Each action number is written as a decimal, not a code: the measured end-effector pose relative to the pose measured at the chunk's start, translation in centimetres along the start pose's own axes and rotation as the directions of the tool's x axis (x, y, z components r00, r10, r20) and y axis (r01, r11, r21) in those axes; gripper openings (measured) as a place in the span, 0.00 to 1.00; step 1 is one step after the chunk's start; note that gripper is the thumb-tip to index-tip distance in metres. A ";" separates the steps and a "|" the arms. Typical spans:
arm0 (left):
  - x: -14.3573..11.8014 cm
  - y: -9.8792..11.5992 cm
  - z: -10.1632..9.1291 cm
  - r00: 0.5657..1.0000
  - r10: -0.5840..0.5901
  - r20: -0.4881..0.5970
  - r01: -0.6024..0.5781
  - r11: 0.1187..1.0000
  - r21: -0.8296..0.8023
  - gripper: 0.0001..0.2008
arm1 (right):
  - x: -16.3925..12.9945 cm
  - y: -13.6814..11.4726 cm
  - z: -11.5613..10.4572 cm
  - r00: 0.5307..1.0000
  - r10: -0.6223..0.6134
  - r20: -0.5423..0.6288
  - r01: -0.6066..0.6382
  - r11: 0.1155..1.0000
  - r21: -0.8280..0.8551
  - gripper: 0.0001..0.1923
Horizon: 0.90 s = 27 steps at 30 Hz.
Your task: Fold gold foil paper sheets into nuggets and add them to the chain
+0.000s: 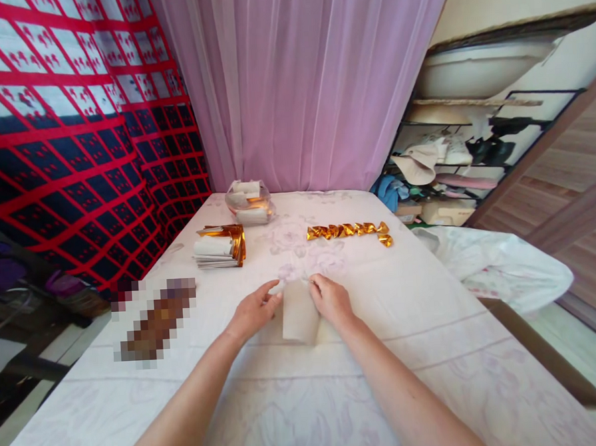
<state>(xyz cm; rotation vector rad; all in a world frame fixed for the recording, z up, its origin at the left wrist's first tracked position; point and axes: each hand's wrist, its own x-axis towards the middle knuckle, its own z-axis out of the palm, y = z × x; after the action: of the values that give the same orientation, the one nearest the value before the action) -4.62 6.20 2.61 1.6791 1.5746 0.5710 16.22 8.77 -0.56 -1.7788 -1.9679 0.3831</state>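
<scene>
Holding: both hands grip a pale sheet (299, 311) at the middle of the table (434, 349), which is covered in a faint floral cloth.
Left hand (253, 312): fingers pressed together on the sheet's left edge, thumb pinching near its top corner.
Right hand (332, 300): fingers curled and pinching the sheet's top right corner.
Sheet: lies flat on the cloth between the hands, its near edge toward the person.
Gold row (349, 231): folded gold foil pieces in a line toward the far edge, right of centre, well apart from the hands.
Stack (219, 247): white and gold sheets piled near the far left edge.
Bowl (249, 202): clear, holding folded white pieces, at the far edge just behind the stack.
Backdrop: pink curtain (301, 83) beyond the far edge; red-and-black patterned cloth (73, 128) along the left side.
</scene>
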 end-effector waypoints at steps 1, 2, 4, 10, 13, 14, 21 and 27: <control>0.8 0.2 0.1 1.000 0.007 0.019 -0.007 1.000 0.006 0.26 | -0.1 0.1 0.1 1.000 -0.013 0.000 0.013 1.000 -0.010 0.10; 1.6 0.4 0.3 0.999 0.016 0.031 -0.017 1.000 0.020 0.25 | -0.1 0.2 0.1 1.000 -0.024 0.001 0.024 1.000 -0.018 0.10; 2.6 0.7 0.6 0.999 0.045 0.017 -0.046 0.996 0.072 0.21 | -0.1 0.3 0.2 0.999 -0.040 0.004 0.040 0.999 -0.028 0.10; 2.0 0.5 1.5 0.972 0.208 -0.108 -0.161 0.926 0.341 0.16 | 0.1 0.5 0.5 0.998 -0.063 -0.006 0.063 0.998 -0.021 0.14; 1.0 0.0 2.0 0.947 0.290 -0.137 -0.203 0.873 0.443 0.15 | -0.4 0.6 0.5 0.994 -0.106 -0.016 0.106 0.994 0.001 0.17; 0.8 -0.2 2.1 0.940 0.309 -0.146 -0.209 0.858 0.470 0.15 | -0.8 0.7 0.4 0.992 -0.125 -0.016 0.125 0.992 0.008 0.17; 0.9 -1.4 2.8 0.908 0.384 -0.167 -0.225 0.784 0.579 0.15 | -6.3 2.0 -0.8 0.837 -0.547 -0.013 0.545 0.833 0.091 0.20; 0.9 -1.6 3.2 0.888 0.420 -0.189 -0.227 0.757 0.613 0.14 | -7.8 1.9 -1.2 0.763 -0.643 0.059 0.645 0.764 -0.020 0.17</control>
<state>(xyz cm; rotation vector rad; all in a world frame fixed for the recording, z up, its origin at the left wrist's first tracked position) -3.11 6.36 -0.69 2.4684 1.8103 0.5948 18.95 1.17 -1.67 -0.9957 -2.4756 0.1487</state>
